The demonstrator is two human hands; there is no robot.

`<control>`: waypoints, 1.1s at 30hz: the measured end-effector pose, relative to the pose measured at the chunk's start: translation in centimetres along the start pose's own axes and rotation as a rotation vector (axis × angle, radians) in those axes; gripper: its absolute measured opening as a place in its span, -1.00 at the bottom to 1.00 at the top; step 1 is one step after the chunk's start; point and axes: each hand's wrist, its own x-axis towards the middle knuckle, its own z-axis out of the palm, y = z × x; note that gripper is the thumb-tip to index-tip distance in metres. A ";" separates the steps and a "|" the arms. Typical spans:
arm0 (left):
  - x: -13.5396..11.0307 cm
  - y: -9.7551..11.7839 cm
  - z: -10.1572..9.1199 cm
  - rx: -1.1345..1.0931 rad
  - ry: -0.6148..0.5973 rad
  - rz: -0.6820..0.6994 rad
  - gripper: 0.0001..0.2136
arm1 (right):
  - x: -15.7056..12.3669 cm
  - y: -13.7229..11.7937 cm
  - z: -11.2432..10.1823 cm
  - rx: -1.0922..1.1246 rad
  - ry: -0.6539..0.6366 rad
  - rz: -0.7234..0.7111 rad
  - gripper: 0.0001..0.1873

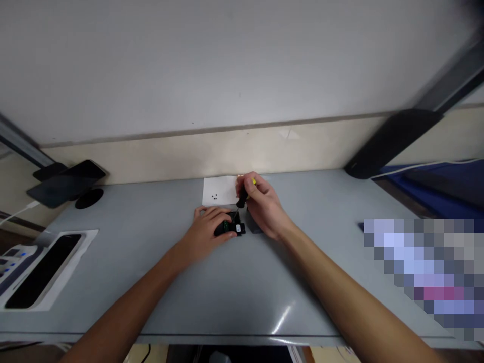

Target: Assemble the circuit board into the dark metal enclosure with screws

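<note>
Two-handed work on a small black device [239, 228], which is at the middle of the counter [227, 292] from side to side, closer to the far edge than to the near one. The left hand [212, 226] has its fingers curled over the device and closed on it, the thumb along the near side; the grip presumably steadies the part against turning. The fingers of the right hand [266, 204] are closed around the handle of a screwdriver [241, 202], its yellow end uppermost and its shaft slanting down to the device, an angle that probably lets the tip bear on the work. Whether the tip sits in a screw head is too small to tell. Just beyond, towards the far edge, a white paper [212, 184] carries several tiny dark pieces [215, 196], perhaps screws, likely laid there because they show clearly against white. A dark block [254, 222], partly hidden, lies beside the right hand. Near the left edge, a black phone [47, 269] lies on a white sheet [88, 239]; at the far left corner, a dark tablet [68, 181] leans at a tilt.
</note>
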 end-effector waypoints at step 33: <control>0.1 0.0 0.1 -0.031 0.022 -0.006 -0.78 | 0.2 0.1 -0.2 0.416 -0.036 0.091 -0.60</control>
